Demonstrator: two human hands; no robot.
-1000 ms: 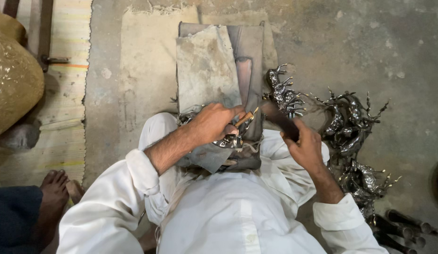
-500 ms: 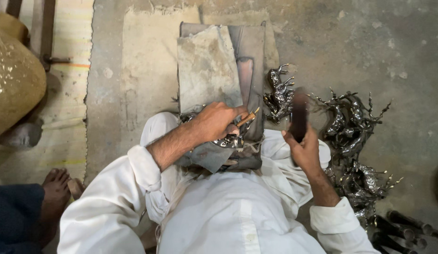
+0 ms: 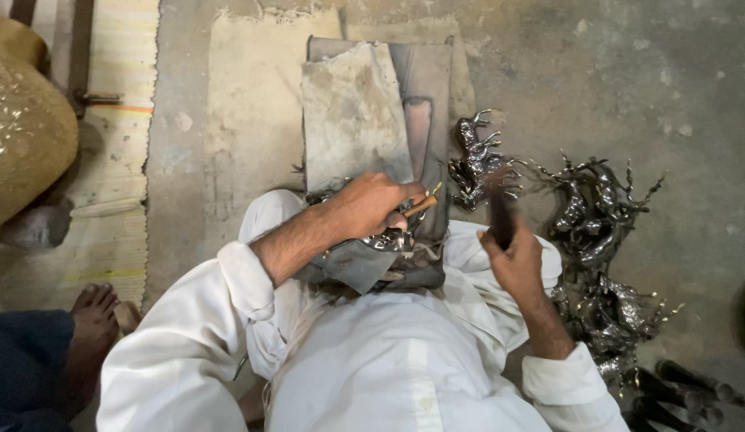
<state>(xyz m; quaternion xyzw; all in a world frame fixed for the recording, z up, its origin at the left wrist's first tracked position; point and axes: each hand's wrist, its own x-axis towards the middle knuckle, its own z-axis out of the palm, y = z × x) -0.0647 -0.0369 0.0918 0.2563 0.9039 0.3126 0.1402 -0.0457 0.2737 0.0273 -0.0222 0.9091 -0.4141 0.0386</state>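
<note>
My left hand (image 3: pixel 374 204) presses a shiny metal figurine (image 3: pixel 386 238) against a grey slab (image 3: pixel 352 120) and grips a thin wooden-handled punch (image 3: pixel 420 206) against it. Raised beside it, my right hand (image 3: pixel 512 260) is closed around a dark hammer (image 3: pixel 500 210), which is blurred and held about upright. The hammer head stands a short way right of the punch. I wear white sleeves and sit over the work.
Several dark metal animal figurines (image 3: pixel 596 208) lie on the concrete floor at the right, one more (image 3: pixel 475 160) by the slab. Dark tools (image 3: pixel 684 384) lie at the lower right. Another person's bare foot (image 3: pixel 88 320) rests at the lower left near a tan sack (image 3: pixel 24 136).
The hammer lay slanted toward the punch, then my right hand swung it up and away to the right. My left hand stayed on the figurine and punch.
</note>
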